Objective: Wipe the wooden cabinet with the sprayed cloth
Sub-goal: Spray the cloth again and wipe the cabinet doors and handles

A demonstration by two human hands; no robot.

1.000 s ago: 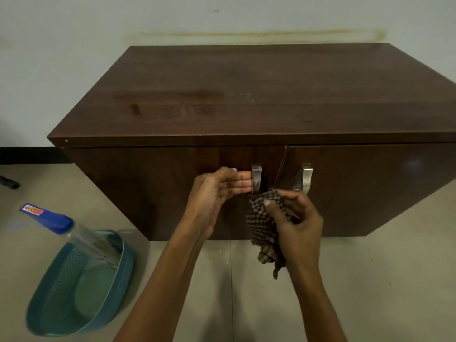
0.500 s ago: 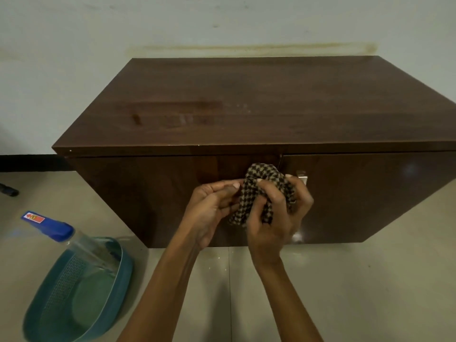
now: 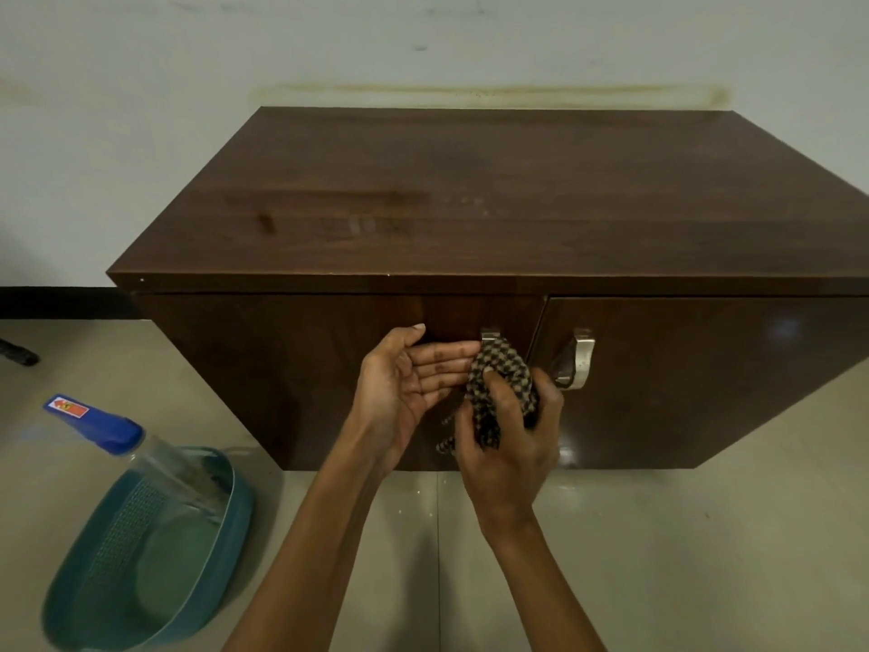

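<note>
A dark brown wooden cabinet (image 3: pixel 470 204) with two front doors stands against the wall. My right hand (image 3: pixel 510 444) grips a bunched brown-and-black checked cloth (image 3: pixel 501 369) pressed over the left door's metal handle (image 3: pixel 489 332), which is mostly hidden. My left hand (image 3: pixel 409 374) is open, palm turned toward me, fingers flat against the left door just left of the cloth. The right door's metal handle (image 3: pixel 580 362) is uncovered.
A blue-green plastic basket (image 3: pixel 141 557) sits on the tiled floor at lower left, with a clear spray bottle with a blue cap (image 3: pixel 117 432) leaning in it. A dark object (image 3: pixel 16 352) lies at the far left edge.
My right hand brought the cloth up from below the handles, bunched it, and now has it on the left handle. My left hand opened from a curled grip.
</note>
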